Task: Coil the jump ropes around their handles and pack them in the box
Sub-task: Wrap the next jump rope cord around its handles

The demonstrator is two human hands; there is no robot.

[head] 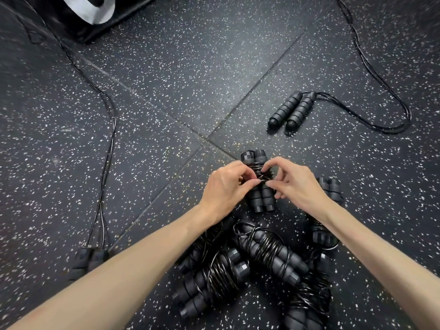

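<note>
Dark speckled rubber floor tiles (181, 75), black and white bag (90, 13) top left

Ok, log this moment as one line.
left hand: pinching cord | right hand: pinching cord | held rope: nearly coiled | uncoiled ropes: two | box: unseen

no readable text, labels or numbers

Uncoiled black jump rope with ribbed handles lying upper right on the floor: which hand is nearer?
Right. The right hand sits below-left of the uncoiled black jump rope's ribbed handles; the left hand is further left, across the coiled bundle.
</note>
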